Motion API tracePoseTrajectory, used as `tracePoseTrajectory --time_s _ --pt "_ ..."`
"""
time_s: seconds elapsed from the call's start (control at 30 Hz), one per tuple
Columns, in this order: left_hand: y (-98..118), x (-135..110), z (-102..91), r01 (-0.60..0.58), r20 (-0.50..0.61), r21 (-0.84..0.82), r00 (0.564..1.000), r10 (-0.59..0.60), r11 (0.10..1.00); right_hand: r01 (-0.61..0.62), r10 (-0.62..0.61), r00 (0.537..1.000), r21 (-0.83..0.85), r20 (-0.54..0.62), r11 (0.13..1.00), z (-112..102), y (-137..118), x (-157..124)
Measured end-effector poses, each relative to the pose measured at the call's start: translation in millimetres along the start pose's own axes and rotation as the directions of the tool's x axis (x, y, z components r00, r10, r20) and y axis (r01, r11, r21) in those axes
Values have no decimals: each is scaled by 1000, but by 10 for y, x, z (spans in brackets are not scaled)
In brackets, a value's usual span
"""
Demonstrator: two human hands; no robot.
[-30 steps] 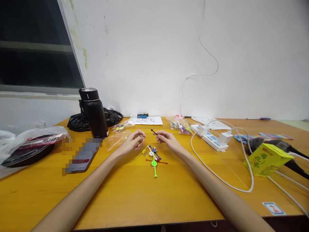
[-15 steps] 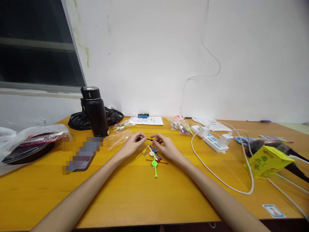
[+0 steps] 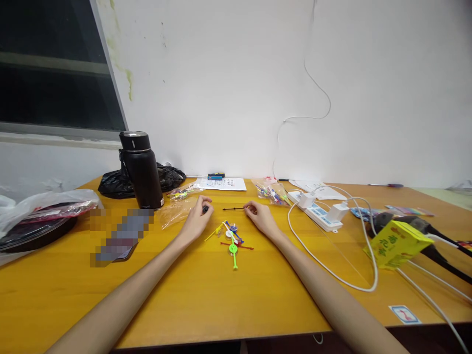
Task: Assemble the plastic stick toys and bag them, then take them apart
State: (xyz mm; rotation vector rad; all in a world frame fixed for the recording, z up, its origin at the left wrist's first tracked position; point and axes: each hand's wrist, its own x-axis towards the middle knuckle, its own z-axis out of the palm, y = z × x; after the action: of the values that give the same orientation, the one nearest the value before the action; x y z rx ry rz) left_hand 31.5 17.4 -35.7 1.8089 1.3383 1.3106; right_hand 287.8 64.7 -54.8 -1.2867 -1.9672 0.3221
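Observation:
My left hand (image 3: 197,216) is closed round a small black round piece (image 3: 205,209) that shows between thumb and fingers. Pinched in my right hand (image 3: 259,216) is the end of a thin black stick (image 3: 233,209) with small knobs along it; its free tip points left toward the other hand. The two black parts are apart. Just below, on the table, lies a loose group of plastic pointer pieces: a green one (image 3: 233,249) in front, a yellow one (image 3: 217,231) to the left, a red one (image 3: 246,247) to the right, and white and blue ones (image 3: 233,228) behind.
On the left stand a black bottle (image 3: 142,172), a blurred-out phone (image 3: 125,236) and a bagged black round object (image 3: 40,236). Bagged coloured pieces (image 3: 273,191) and paper (image 3: 224,184) lie behind. A power strip (image 3: 322,217), white cables and a yellow box (image 3: 400,244) occupy the right.
My hands have moved apart, the right one drawing the black stick to the right, away from the round piece in my left hand. The view has shifted slightly.

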Motion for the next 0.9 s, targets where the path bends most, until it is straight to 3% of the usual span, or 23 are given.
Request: tracePoseTrajectory --time_s 0.13,0.3,0.57,0.8,0.9 --pt "17 -24 54 -34 83 -53 996 39 998 -18 17 1000 -33 -24 999 10 66 42" --pt "-3 -34 79 -79 110 -36 991 82 996 -6 5 1000 -21 -11 1000 33 53 35" --pt "-66 -26 92 -83 150 -116 984 100 990 153 -144 983 -71 117 986 27 -51 -24" --pt "-93 -24 93 -75 216 -276 967 138 958 269 -273 960 65 67 961 5 -433 -121" --pt "-33 -51 84 -103 264 -285 947 182 953 341 -350 928 87 125 936 -22 -664 -200"
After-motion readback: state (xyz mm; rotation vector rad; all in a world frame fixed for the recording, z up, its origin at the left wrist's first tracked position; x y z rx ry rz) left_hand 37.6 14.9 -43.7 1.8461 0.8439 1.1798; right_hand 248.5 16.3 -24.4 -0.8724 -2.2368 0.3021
